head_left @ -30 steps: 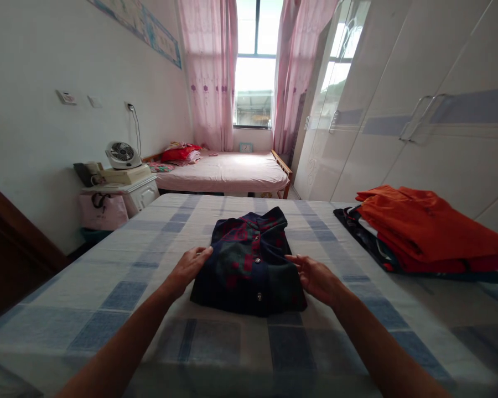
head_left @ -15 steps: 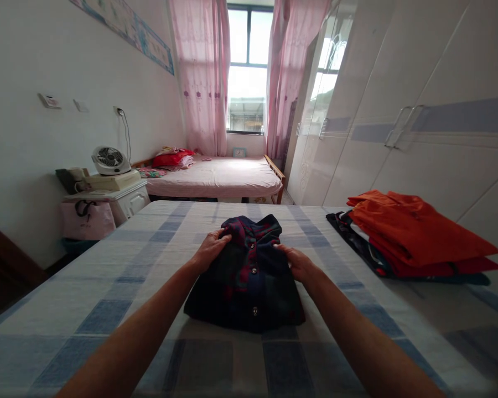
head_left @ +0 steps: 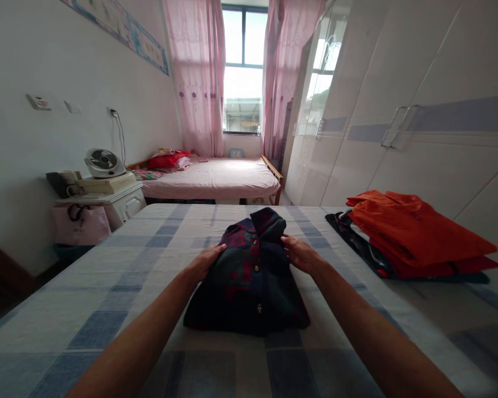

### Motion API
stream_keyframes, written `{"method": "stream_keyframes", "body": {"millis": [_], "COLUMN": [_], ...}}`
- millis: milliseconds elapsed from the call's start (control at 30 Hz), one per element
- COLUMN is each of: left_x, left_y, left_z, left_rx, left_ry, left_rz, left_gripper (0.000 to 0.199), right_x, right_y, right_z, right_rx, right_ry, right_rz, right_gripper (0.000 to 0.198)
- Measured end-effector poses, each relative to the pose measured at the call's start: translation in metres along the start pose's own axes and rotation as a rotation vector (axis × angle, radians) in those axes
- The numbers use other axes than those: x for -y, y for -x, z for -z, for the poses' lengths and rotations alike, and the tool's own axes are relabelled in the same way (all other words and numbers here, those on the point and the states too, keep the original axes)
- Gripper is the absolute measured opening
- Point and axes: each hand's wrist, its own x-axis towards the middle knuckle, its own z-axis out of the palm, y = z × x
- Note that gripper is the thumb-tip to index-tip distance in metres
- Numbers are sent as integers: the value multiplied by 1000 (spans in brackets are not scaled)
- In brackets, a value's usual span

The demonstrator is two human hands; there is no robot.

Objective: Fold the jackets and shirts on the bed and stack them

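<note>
At the far left, a strip of dark brown wood [head_left: 4,268]. Next, a pink bag [head_left: 81,228] with a dark handle, beside a white nightstand [head_left: 130,210] and above a dark tub [head_left: 72,252]. On top of the nightstand, a pale box [head_left: 108,183], with a white fan [head_left: 104,162] resting on it. Higher on the wall, a plug [head_left: 115,113] with a dangling cord, and above that a long bluish poster [head_left: 143,44]. Toward the back, a bed [head_left: 219,179] with a pink sheet, a red bundle [head_left: 168,161] heaped at its left end and a pink curtain [head_left: 195,83] behind.

In the foreground, the left hand [head_left: 206,261], fingertips at the shirt's left shoulder, not clenched; impossible to tell gripping from mere touching. In the middle, between both hands, the dark shirt [head_left: 240,276] with red patches, folded on a checked sheet [head_left: 124,293], collar at the far end and buttons down the front. Behind, a bright window [head_left: 243,88] and a small clock [head_left: 235,153]. Then the right hand [head_left: 302,254], fingers loosely bent beside the collar, at the shirt's right edge; again impossible to tell any grip.

Farther right, a stack of folded clothes [head_left: 423,232], orange on top, and behind it a tall white wardrobe [head_left: 398,72].
</note>
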Motion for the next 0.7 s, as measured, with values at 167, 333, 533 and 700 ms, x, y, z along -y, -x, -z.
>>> {"method": "stream_keyframes", "body": {"millis": [167, 333, 533, 700], "left_x": [13, 24, 39, 31], "left_y": [47, 77, 80, 89], "left_z": [15, 13, 14, 11], "left_rx": [-18, 16, -82, -96], "left_ry": [-69, -60, 38, -106], "left_rz": [6, 94, 17, -108], "left_gripper": [36, 32, 36, 46], "right_x": [-26, -35, -45, -42], "right_y": [43, 79, 82, 84], "right_z": [31, 27, 12, 2], "right_rx": [51, 143, 195, 111], "right_ry": [-36, 54, 362, 401], "right_rz": [-218, -345, -224, -44], "right_gripper": [14, 19, 28, 31]}}
